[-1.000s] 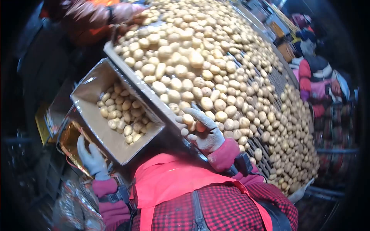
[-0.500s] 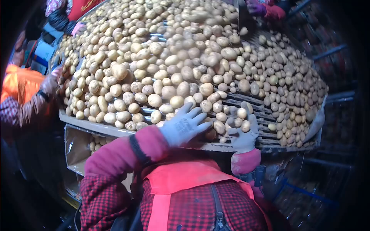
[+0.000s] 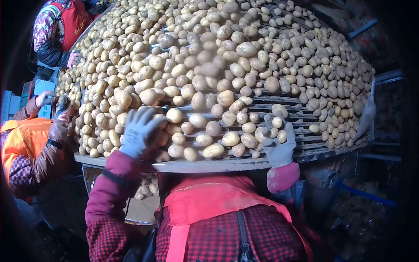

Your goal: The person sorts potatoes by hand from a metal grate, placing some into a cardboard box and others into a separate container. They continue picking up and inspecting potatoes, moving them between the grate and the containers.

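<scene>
My left hand (image 3: 139, 133), in a grey work glove, reaches over the near edge with its fingers spread. Its palm faces down beside a shadowed potato (image 3: 161, 139), and what lies under the palm is hidden. To the right, my gloved right hand (image 3: 279, 147) is curled around small potatoes; one small potato (image 3: 277, 122) and another potato (image 3: 281, 136) show between its thumb and fingers. A larger potato (image 3: 279, 110) touches or nearly touches its fingertips. Loose potatoes (image 3: 214, 151) lie between my two hands on the slatted surface (image 3: 301, 114).
A metal rim (image 3: 209, 166) runs along the table's near edge. Potatoes are heaped across the far side. Below stands a box (image 3: 144, 209) with potatoes behind it. At the left, a person in an orange vest (image 3: 32, 139) works; another in a red vest (image 3: 74, 24) stands farther back.
My left hand has moved left across the potatoes, away from the right hand. Several potatoes near the front edge have shifted. My right hand keeps the small potatoes, and the view has turned slightly.
</scene>
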`<state>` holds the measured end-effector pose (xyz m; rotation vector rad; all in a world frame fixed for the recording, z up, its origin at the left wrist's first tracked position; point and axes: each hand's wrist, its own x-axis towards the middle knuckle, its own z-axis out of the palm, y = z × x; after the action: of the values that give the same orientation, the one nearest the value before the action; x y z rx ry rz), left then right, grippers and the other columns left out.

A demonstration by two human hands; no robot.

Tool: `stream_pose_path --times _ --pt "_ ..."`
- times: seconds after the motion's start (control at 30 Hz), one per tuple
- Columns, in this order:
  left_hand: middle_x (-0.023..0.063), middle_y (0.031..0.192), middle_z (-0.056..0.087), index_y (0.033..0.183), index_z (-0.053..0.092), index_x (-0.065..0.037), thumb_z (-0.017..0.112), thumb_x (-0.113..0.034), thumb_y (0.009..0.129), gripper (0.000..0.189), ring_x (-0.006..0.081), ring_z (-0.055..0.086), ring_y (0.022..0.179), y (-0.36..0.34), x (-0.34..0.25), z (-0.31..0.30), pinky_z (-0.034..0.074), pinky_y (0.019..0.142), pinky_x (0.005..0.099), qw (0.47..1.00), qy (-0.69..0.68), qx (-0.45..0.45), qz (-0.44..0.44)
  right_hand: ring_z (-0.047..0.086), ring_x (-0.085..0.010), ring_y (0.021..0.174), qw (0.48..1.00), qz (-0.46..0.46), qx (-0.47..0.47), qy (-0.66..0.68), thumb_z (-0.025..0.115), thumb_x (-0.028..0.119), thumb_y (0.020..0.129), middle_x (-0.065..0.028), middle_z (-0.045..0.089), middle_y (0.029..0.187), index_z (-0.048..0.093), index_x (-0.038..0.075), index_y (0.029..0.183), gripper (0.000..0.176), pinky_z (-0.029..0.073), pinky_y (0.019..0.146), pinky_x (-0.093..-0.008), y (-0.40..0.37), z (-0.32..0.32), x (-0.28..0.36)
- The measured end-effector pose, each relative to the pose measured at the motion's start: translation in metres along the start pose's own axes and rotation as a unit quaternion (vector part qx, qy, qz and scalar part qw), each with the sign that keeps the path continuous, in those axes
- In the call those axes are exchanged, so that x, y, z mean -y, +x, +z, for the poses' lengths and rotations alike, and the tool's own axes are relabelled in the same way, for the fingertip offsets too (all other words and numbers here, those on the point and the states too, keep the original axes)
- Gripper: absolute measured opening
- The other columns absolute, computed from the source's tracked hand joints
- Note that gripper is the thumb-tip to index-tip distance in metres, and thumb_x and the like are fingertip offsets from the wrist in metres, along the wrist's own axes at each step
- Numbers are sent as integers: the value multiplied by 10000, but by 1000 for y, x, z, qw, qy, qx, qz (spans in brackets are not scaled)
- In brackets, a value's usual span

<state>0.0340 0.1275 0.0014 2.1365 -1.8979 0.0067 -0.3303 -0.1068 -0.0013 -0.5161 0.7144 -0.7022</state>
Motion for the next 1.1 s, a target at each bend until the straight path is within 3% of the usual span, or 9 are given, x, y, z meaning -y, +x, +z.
stream_pose_path --times 0.2,0.37,0.5,0.53,0.67,0.73,0.8,1.0,1.1 --pt "126 1323 617 1224 674 -130 746 -162 803 429 346 563 1239 -2 26 -13 369 1091 530 983 137 -95 -73 605 -227 1080 999 9 3 -32 405 522 1071 -122 543 1418 426 191 1557 589 545 911 -379 6 3 0" --pt "116 1204 603 1182 660 -167 812 -209 673 533 333 607 1087 92 -106 3 446 955 498 981 -110 -38 155 614 -225 992 999 4 21 31 422 512 1073 -117 583 1356 454 145 1521 580 547 826 -359 6 -12 0" --pt "94 1236 553 1249 602 -186 604 -241 885 369 300 479 1291 122 -198 79 275 1166 613 928 -154 52 337 607 -209 968 994 -17 -20 110 493 502 1049 -91 603 1345 528 149 1451 536 501 660 -251 0 -21 11" --pt "68 1232 568 1218 620 -201 654 -329 826 413 292 504 1250 128 -214 93 356 1066 581 921 -125 16 369 607 -203 974 995 -48 -16 87 490 509 1046 -86 594 1362 525 177 1455 529 505 674 -252 -6 -25 18" --pt "58 1221 609 1324 604 -232 612 -495 922 481 302 519 1176 151 -230 103 296 1078 619 920 -155 156 324 570 -252 1067 985 -131 -11 115 473 455 1055 -135 506 1434 451 177 1513 536 519 775 -290 -27 -47 47" --pt "47 1142 621 1272 638 -202 606 -379 923 393 287 530 1190 148 -221 97 251 1143 631 933 -209 68 287 569 -272 1123 977 -168 -89 100 470 463 1053 -145 497 1445 446 174 1514 545 529 793 -301 -24 -55 48" --pt "50 1212 622 1298 643 -231 646 -432 903 443 273 529 1171 141 -203 92 302 1085 594 957 -105 120 241 548 -228 1083 977 -145 -117 106 457 474 1057 -108 515 1431 444 200 1525 543 510 756 -273 -24 -35 48" --pt "35 1133 652 974 749 -180 717 -271 748 245 260 550 1173 107 -138 28 340 1072 581 970 -37 152 185 549 -212 1028 989 -77 -48 116 482 499 1046 -95 551 1389 481 208 1495 535 494 716 -260 -6 -20 49" --pt "16 1119 644 909 705 -187 748 -256 759 171 268 566 1180 87 -98 22 324 1111 569 993 -14 38 113 553 -216 963 992 -73 -47 95 485 523 1039 -99 599 1325 506 205 1463 530 479 692 -282 5 -20 45"
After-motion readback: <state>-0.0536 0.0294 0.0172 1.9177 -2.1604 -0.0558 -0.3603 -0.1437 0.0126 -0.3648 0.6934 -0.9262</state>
